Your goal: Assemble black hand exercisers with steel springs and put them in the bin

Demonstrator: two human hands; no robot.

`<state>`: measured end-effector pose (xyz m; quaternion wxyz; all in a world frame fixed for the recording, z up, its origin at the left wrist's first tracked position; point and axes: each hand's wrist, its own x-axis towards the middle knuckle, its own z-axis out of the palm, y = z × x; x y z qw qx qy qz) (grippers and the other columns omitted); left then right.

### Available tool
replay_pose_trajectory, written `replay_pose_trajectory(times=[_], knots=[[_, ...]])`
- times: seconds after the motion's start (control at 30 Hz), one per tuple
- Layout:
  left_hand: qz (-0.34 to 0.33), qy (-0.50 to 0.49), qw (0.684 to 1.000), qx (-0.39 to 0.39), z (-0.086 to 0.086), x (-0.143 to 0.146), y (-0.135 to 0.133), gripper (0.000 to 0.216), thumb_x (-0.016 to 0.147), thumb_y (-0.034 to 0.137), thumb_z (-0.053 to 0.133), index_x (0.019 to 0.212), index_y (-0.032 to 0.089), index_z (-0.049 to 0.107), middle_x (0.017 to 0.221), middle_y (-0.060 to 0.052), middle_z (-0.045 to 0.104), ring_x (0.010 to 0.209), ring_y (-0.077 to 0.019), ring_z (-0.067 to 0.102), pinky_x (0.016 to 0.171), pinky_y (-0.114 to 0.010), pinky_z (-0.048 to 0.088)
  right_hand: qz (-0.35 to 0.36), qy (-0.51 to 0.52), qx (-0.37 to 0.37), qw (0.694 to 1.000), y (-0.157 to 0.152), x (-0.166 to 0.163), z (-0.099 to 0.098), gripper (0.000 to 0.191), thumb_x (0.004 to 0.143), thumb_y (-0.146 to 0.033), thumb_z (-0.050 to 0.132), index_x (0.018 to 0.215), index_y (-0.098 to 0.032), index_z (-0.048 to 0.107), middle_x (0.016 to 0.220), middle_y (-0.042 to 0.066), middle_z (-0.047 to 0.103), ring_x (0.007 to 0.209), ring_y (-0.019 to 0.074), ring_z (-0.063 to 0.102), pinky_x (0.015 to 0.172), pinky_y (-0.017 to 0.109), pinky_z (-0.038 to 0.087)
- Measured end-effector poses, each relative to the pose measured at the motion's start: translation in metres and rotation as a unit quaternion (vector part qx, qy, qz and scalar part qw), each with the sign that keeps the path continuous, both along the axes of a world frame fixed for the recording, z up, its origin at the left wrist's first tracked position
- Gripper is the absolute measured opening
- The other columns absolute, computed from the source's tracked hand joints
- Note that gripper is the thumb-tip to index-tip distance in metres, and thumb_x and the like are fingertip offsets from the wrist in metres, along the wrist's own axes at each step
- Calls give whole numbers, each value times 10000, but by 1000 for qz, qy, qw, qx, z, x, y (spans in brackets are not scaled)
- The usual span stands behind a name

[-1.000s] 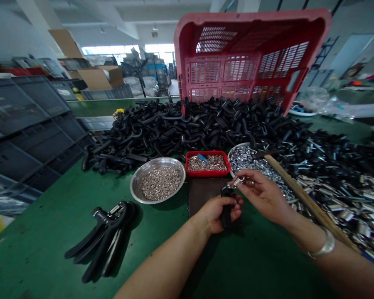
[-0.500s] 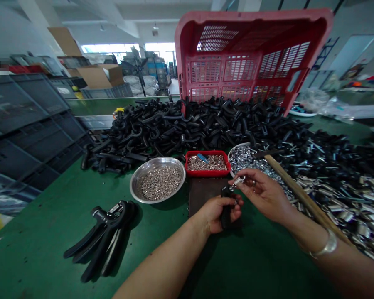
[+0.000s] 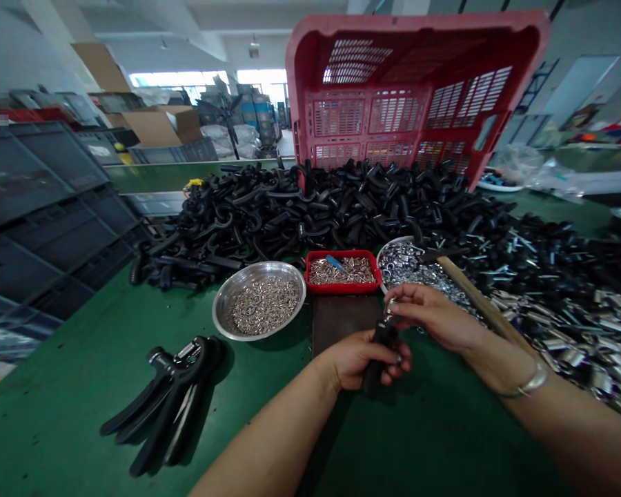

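Observation:
My left hand [image 3: 359, 360] is closed around a black plastic handle [image 3: 375, 369], held upright over the near end of a dark flat block [image 3: 341, 321]. In a pinch, my right hand [image 3: 432, 310] holds a small metal spring [image 3: 390, 308] at the top end of that handle. Fingers partly hide where the spring and handle meet. Finished-looking black hand grips [image 3: 170, 400] with springs lie together on the green table to the left.
A metal bowl [image 3: 222, 324] and a red tray [image 3: 310, 279] hold small metal pins. Behind them black handles [image 3: 341, 200] are heaped before a tipped red crate [image 3: 522, 31]. On the right lie a wooden-handled hammer [image 3: 476, 293], a bowl of metal parts [image 3: 406, 266] and loose springs [image 3: 574, 345].
The spring in my right hand has come down against the top of the handle. My left hand has tilted the handle and shifted slightly lower. The view has turned a little.

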<state>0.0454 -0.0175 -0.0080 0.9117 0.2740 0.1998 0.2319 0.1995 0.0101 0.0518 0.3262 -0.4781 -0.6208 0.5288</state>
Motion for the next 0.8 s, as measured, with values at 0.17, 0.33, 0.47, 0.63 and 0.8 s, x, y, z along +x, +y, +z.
replay_pose_trajectory(times=[0.17,0.33,0.47,0.63,0.8], knots=[[-22,-15,1000,-13,0,-2,1,185,583,87,623,765,87,589,656,-45,572,488,-53,487,405,-124,348,-28,-39,-8,999,-2,7,-17,272,696,-372,624,890,-190,567,787,27,619,713,150,586,605,274,494],[104,-34,986,-130,-1,3,5,173,627,65,585,796,100,576,675,-17,556,494,-31,481,430,-101,385,-73,-178,164,968,-15,11,-24,318,752,-409,551,985,-194,564,1003,95,591,839,197,586,577,297,510],[175,31,978,-110,-3,12,3,164,647,60,568,801,115,574,671,-9,561,468,-47,480,417,-141,408,13,-311,354,882,-35,6,-23,223,764,-342,549,913,-200,637,1004,94,595,927,216,565,772,378,486],[160,9,984,-73,-3,12,-2,193,625,53,582,804,120,559,710,-23,553,489,-52,474,404,-136,375,71,-363,370,852,-37,9,-16,176,787,-310,548,897,-203,636,1015,82,603,882,185,592,752,337,496],[77,-83,991,-77,-4,3,1,257,594,12,540,830,111,541,677,-15,486,499,-38,420,386,-101,282,118,-326,460,818,-32,17,-11,157,836,-263,497,910,-178,605,905,67,645,866,159,599,721,279,498]])
